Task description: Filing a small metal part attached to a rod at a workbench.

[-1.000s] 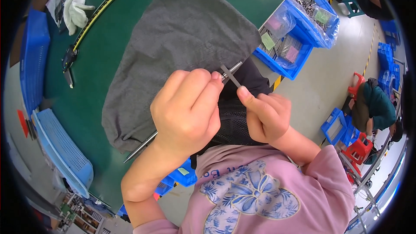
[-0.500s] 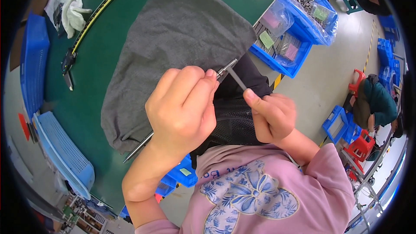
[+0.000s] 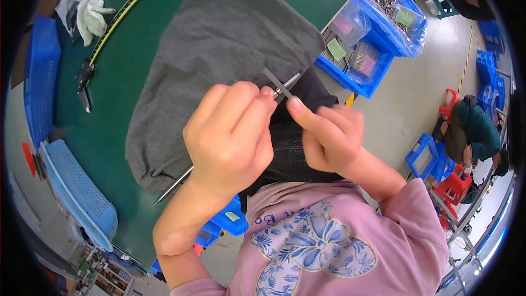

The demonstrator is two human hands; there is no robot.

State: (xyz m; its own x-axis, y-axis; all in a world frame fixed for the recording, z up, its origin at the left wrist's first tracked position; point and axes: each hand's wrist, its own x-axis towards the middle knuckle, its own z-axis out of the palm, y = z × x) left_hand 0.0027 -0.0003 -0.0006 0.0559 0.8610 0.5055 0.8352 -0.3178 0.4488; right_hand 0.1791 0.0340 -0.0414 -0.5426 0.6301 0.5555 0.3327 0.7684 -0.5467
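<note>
We see the left hand (image 3: 230,137) closed around a long thin metal rod (image 3: 289,82), fingers curled and pinching it near its upper end; the rod's lower end (image 3: 172,185) emerges below the wrist, over the table edge. The right hand (image 3: 331,134) pinches a small flat grey strip (image 3: 275,82) against the rod's tip, forefinger extended. Both hands meet at the rod, above a grey cloth (image 3: 219,49) spread on the green table (image 3: 131,66). Beyond the cloth stand blue bins (image 3: 378,27) of small metal parts. At far left lie a white glove (image 3: 90,13) and a blue tray (image 3: 76,192).
</note>
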